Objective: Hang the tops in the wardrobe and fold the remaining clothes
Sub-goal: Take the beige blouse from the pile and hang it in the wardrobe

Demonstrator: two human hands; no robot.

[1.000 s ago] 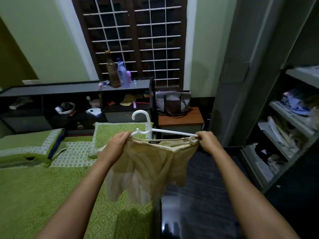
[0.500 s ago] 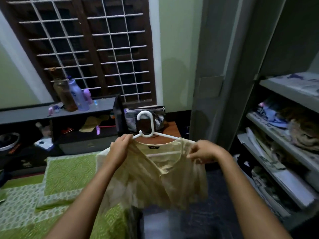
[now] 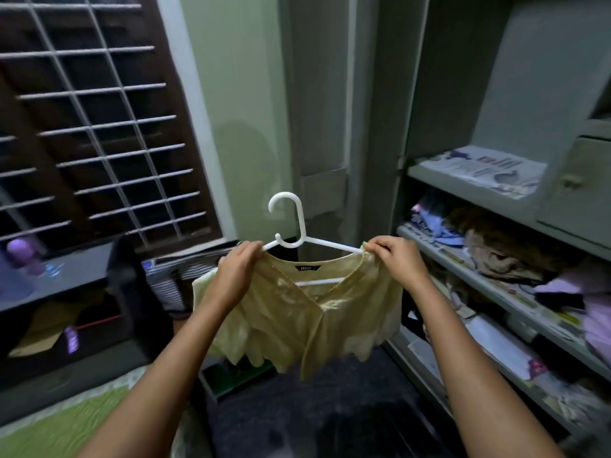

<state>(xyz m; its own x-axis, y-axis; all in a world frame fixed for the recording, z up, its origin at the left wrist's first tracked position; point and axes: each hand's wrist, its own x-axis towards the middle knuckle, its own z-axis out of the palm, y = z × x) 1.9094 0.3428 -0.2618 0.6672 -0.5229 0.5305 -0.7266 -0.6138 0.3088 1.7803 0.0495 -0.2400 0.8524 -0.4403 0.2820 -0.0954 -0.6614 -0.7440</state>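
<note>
The left hand (image 3: pixel 237 272) grips the left shoulder of a thin, crinkled pale-yellow top (image 3: pixel 297 322) draped on a smooth white plastic hanger (image 3: pixel 299 238). The right hand (image 3: pixel 398 259) pinches the right shoulder, beside the wardrobe's (image 3: pixel 463 94) cluttered grey shelves (image 3: pixel 496 292).

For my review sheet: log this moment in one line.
yellow top on white hanger | left hand, right hand grip shoulders | unhung
</note>
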